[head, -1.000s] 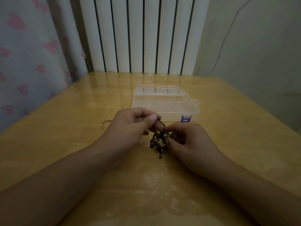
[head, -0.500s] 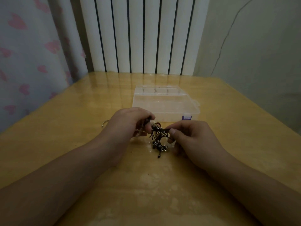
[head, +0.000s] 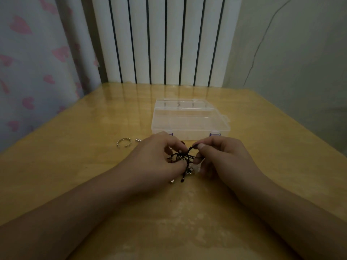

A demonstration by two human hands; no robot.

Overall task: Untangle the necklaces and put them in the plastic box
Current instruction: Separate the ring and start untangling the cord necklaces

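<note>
A tangle of black cord necklaces [head: 185, 159] with small metal charms hangs between my two hands just above the wooden table [head: 75, 166]. My left hand [head: 157, 158] pinches the left side of the tangle with curled fingers. My right hand [head: 219, 156] pinches a cord end between thumb and forefinger at the upper right. Several charms dangle below onto the table. The clear plastic box [head: 189, 119] with purple clasps lies shut just beyond my hands.
A silver open ring or bangle [head: 124, 143] and a small silver piece [head: 138, 140] lie on the table left of my left hand. A white radiator [head: 165, 40] stands behind the table, a heart-patterned curtain [head: 33, 59] to the left.
Both hands have shifted slightly apart and the right thumb has risen, pulling a cord end up and out of the tangle. The silver ring at the left is now uncovered.
</note>
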